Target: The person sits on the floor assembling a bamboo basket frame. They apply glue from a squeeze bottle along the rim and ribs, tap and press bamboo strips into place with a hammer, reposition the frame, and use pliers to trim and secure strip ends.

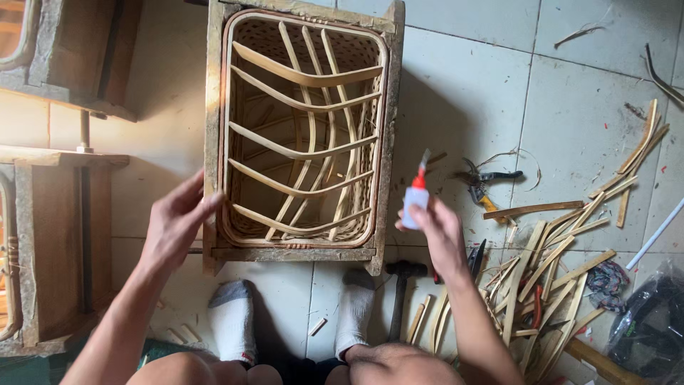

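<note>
Many bamboo strips [548,267] — tiled floor [463,93]

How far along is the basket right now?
Done: the woven basket sits in its wooden frame, with curved strips laid across. In hand: the right hand holds a small glue bottle; the left hand steadies the frame. Left: loose strips lie on the floor.

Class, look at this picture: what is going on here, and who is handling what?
A person sits over a woven cane basket set inside a wooden frame on the tiled floor. The left hand rests against the frame's left side. The right hand holds a small glue bottle with a red tip beside the frame. A hammer, pliers and cut cane strips lie nearby.
</note>
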### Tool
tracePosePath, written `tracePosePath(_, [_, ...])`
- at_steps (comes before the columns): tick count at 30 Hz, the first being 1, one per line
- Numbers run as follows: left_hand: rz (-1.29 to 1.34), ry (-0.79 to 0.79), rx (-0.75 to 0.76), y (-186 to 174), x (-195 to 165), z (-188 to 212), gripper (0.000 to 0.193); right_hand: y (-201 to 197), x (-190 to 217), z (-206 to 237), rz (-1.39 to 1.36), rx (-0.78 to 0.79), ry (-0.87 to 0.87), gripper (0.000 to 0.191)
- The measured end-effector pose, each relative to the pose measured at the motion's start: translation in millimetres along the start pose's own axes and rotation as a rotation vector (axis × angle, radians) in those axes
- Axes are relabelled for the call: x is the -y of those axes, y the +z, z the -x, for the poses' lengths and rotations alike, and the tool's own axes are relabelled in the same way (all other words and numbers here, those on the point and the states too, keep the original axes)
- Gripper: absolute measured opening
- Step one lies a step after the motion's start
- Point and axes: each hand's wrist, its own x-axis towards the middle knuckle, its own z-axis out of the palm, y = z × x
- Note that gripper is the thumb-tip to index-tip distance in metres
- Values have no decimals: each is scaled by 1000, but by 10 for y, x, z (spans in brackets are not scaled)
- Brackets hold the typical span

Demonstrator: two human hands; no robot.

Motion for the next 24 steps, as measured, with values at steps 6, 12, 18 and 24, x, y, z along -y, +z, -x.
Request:
tracePosePath(6, [164,102,-143,264,468,434,71,196,215,-977,-109,65,26,56])
tracePosePath(12, [211,285,-250,392,734,327,62,297,334,-1344,-120,20,115,46])
tracePosePath(18, [243,328,-241,360,772,298,63,322,493,-1604,-173,28,160,45])
tracePosePath(24, [193,331,-267,331,742,286,63,363,548,-1703,-199,8,183,44])
